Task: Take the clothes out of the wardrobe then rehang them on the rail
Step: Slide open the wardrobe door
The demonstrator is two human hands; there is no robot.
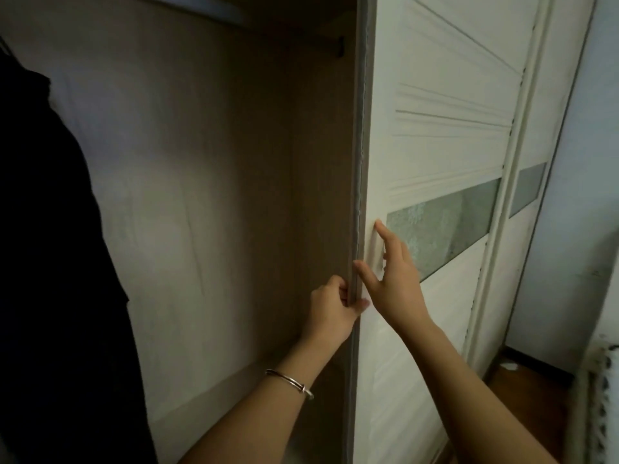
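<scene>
The wardrobe stands open in front of me, its pale wooden back wall (pixel 201 195) bare. A dark garment (pixel 57 262) hangs at the far left of the compartment. The rail (pixel 331 45) crosses the top and ends in a dark bracket at the right side. The white sliding door (pixel 435 112) stands to the right. My left hand (pixel 335 306) is closed around the door's grey edge at mid height. My right hand (pixel 395 276) lies flat on the door's face with fingers spread, next to the recessed handle (pixel 376 249).
The white door has a frosted glass strip (pixel 445 229) across its middle. A second door panel (pixel 529 182) sits behind it. Wooden floor (pixel 522 393) shows at the lower right, with a pale wall (pixel 582 195) beyond.
</scene>
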